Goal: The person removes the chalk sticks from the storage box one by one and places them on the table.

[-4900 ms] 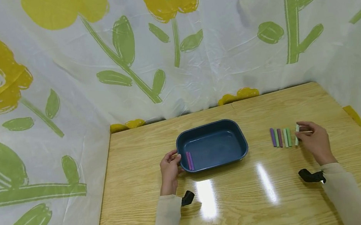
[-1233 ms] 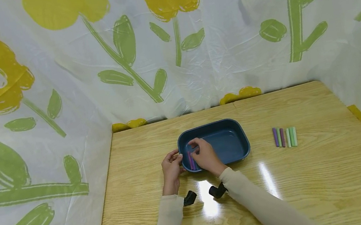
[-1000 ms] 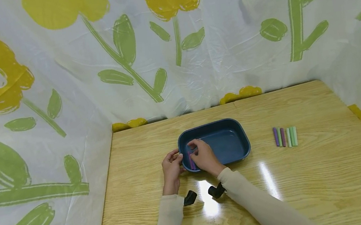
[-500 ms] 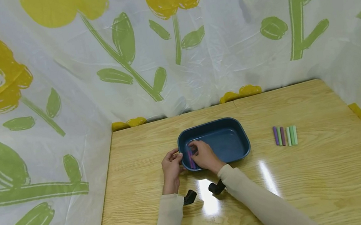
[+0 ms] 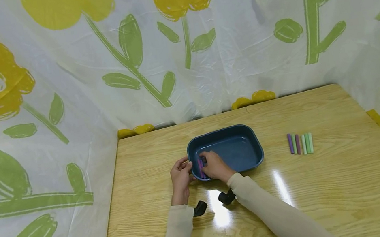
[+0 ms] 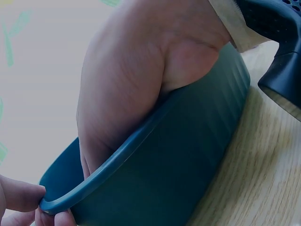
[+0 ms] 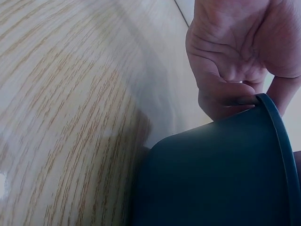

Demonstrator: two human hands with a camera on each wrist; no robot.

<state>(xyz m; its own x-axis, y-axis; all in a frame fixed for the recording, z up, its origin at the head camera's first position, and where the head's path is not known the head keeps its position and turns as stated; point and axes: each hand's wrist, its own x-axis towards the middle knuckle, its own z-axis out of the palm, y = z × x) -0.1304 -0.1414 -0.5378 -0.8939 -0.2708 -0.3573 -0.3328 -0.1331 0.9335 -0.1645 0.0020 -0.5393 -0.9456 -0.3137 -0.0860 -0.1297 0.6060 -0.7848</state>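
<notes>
In the head view, my left hand (image 5: 179, 177) pinches the left end of a dark blue tray (image 5: 222, 131) between thumb and fingers. Two purple chalk sticks (image 5: 201, 168) lie side by side inside, near the tray's left wall. My right hand (image 5: 216, 166) reaches in over the front rim with curled fingers, its thumb and index finger at the right-hand stick, seemingly pinching it. Both wrist views lose the sticks behind the tray wall (image 6: 155, 174). A row of purple, green, maroon and pale chalk sticks (image 5: 298, 144) lies right of the tray.
A wooden table (image 5: 250, 224) carries the tray and chalk. Behind and on both sides hangs a white sheet (image 5: 238, 45) with yellow flowers and green leaves. Black wrist cameras (image 5: 199, 208) sit on both forearms.
The right hand has left a pale chalk stick beside the row and moved left into the tray. Its index finger has lowered toward the purple sticks. The left hand keeps its place.
</notes>
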